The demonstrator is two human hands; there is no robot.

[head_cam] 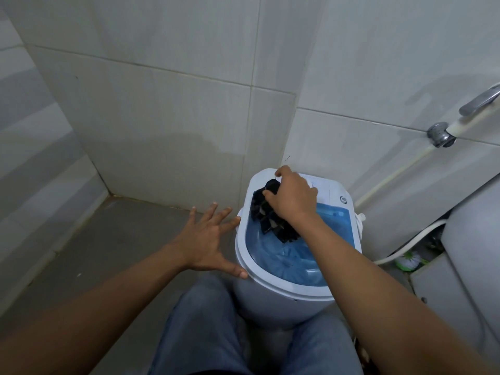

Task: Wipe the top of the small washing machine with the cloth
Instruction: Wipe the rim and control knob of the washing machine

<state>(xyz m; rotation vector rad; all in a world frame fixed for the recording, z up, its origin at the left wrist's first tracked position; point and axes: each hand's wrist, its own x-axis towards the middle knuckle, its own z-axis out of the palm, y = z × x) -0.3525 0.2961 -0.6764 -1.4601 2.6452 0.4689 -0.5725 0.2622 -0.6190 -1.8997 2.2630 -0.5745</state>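
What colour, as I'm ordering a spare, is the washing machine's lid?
Translucent blue. The lid shows best in the head view, the only one.

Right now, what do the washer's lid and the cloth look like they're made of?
The lid: likely translucent blue plastic, glossy; the inside shows through it. The cloth: soft fabric, dark with paler checks, matte; it bunches in folds under the right hand.

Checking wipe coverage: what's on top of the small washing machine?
A black cloth, gripped by the right hand, lies on the blue lid. The lid beneath cloth and hand is hidden.
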